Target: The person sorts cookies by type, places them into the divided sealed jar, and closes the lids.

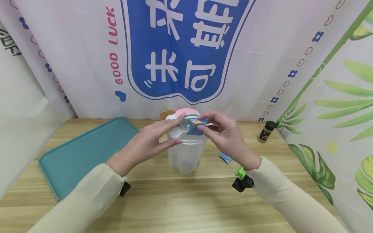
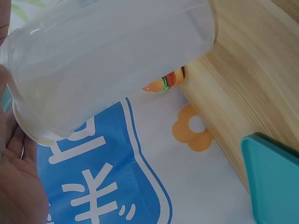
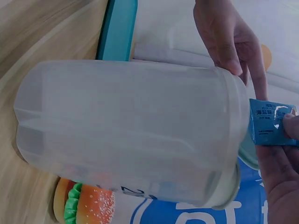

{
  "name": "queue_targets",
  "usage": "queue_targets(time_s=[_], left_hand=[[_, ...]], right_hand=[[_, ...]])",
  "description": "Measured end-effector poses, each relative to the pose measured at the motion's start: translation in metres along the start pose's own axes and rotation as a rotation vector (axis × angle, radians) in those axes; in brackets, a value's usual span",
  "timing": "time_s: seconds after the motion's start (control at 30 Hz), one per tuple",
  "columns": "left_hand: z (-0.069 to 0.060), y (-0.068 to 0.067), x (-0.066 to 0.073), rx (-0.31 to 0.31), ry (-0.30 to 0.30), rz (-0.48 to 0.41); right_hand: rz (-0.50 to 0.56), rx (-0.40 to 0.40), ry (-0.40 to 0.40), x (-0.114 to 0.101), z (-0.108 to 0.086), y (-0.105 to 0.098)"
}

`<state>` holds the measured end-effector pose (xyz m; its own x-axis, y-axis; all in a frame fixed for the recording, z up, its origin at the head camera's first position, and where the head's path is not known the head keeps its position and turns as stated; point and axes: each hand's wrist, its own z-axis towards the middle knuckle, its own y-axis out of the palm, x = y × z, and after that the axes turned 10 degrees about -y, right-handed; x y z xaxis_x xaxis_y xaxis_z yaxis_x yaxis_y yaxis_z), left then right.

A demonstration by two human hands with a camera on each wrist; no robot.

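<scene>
A tall translucent plastic container [image 1: 186, 155] stands upright on the wooden table with its pale green flip lid [image 1: 187, 120] raised. At its top, my left hand [image 1: 151, 136] touches the lid with extended fingers, the thumb lying against the container's rim. My right hand [image 1: 225, 131] pinches a small blue packet [image 1: 196, 127] between thumb and fingers at the container's mouth. Printed text shows on that packet [image 3: 273, 123] in the right wrist view. A second blue packet [image 1: 225, 158] lies on the table, below the right hand.
A teal tray [image 1: 87, 155] lies at the left. Near the back right stands a dark-capped seasoning bottle [image 1: 265, 132]. A toy hamburger [image 3: 88, 203] is beside the container, mostly hidden in the head view. A bright green wrapped piece [image 1: 241, 173] shows by my right wrist.
</scene>
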<state>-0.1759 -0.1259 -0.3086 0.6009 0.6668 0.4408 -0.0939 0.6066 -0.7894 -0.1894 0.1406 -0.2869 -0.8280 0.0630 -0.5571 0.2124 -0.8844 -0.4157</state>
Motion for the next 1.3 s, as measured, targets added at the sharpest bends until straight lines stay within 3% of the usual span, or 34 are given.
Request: queue_targets(time_s=[0.33, 0.57, 0.83, 1.3], left_hand=[[0.001, -0.001, -0.001, 0.016, 0.021, 0.008], [0.002, -0.001, -0.001, 0.023, 0.025, 0.01], [0.002, 0.001, -0.001, 0.011, 0.01, 0.013], [0.002, 0.001, 0.0, 0.002, -0.01, 0.013]], right_hand=[[-0.07, -0.108, 0.01, 0.006, -0.007, 0.006], [-0.159, -0.174, -0.07, 0.007, -0.009, 0.003], [-0.277, -0.253, -0.106, 0.005, -0.012, 0.001], [-0.275, -0.34, -0.071, 0.004, -0.01, -0.001]])
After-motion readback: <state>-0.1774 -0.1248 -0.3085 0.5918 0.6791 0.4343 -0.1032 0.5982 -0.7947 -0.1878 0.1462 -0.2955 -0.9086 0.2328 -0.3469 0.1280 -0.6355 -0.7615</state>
